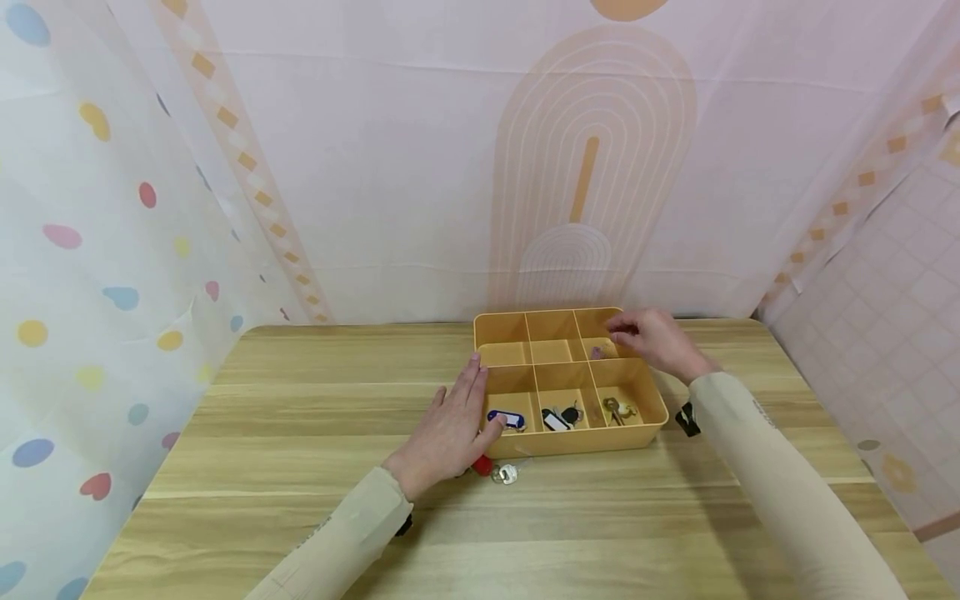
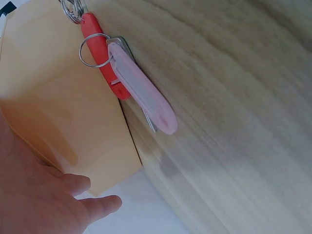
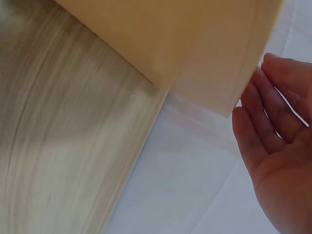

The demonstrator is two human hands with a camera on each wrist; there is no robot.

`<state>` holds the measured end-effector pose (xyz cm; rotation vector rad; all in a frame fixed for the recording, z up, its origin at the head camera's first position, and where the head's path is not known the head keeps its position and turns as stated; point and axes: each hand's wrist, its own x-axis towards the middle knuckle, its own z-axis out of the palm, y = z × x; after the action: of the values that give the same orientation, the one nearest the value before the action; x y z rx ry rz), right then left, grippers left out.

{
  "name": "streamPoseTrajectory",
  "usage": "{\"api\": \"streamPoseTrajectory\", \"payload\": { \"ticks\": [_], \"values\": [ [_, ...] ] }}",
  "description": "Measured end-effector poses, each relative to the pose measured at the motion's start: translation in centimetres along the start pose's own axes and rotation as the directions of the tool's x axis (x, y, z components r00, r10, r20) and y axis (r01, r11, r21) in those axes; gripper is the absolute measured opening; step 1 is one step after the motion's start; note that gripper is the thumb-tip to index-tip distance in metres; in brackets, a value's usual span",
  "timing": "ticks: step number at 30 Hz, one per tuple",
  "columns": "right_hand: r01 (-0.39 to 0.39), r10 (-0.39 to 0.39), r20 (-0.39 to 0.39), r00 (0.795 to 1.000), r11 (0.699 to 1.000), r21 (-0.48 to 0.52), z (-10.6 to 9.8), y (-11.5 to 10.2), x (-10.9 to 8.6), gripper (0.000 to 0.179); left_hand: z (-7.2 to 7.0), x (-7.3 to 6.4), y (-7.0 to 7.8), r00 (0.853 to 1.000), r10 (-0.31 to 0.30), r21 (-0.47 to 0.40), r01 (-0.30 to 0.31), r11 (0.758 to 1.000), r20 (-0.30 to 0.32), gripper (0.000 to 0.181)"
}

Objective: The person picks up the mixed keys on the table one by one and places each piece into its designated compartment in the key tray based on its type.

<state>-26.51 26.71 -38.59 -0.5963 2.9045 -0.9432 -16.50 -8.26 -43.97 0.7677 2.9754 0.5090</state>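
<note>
A tan compartment box (image 1: pixel 577 442) stands near the table's back edge. My left hand (image 1: pixel 448 423) rests on its left wall with fingers extended, thumb over the front left compartment. Over the back right compartment is my right hand (image 1: pixel 654 340), fingers loosely curved at the rim and nothing visible in them; a small purple piece (image 1: pixel 597 353) lies below. The front compartments hold a blue key tag (image 1: pixel 506 418), a black key tag (image 1: pixel 557 420) and a brass key (image 1: pixel 614 409). Outside the box, by my left hand, lie a red key tag (image 2: pixel 97 48) and a pink key tag (image 2: pixel 144 92) with keys.
The wood-grain table (image 1: pixel 337 400) extends to both sides of the box and in front of it. A patterned cloth (image 1: pixel 405 167) hangs right behind the table. Spotted cloth (image 1: pixel 112 275) hangs on the left and a checked one (image 1: pixel 892 308) on the right.
</note>
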Motion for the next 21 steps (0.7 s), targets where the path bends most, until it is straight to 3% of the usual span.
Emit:
{"api": "streamPoseTrajectory", "payload": {
  "ticks": [9, 15, 21],
  "values": [
    [0.013, -0.016, -0.065, 0.998, 0.999, -0.044, -0.3, -0.2, -2.2, 0.049, 0.0, 0.0, -0.1, 1.000, 0.007, 0.003, -0.007, 1.000, -0.002, 0.081],
    [0.013, -0.019, -0.097, 0.995, 0.998, -0.057, -0.4, -0.4, -4.6, 0.066, -0.1, 0.2, -0.2, 1.000, 0.006, 0.007, -0.006, 1.000, 0.001, 0.083],
    [0.005, -0.015, -0.112, 0.994, 0.996, -0.091, 0.4, -0.6, -7.5, 0.070, -0.2, 0.2, -0.3, 1.000, 0.012, -0.001, -0.012, 1.000, -0.008, 0.084]
  ]
}}
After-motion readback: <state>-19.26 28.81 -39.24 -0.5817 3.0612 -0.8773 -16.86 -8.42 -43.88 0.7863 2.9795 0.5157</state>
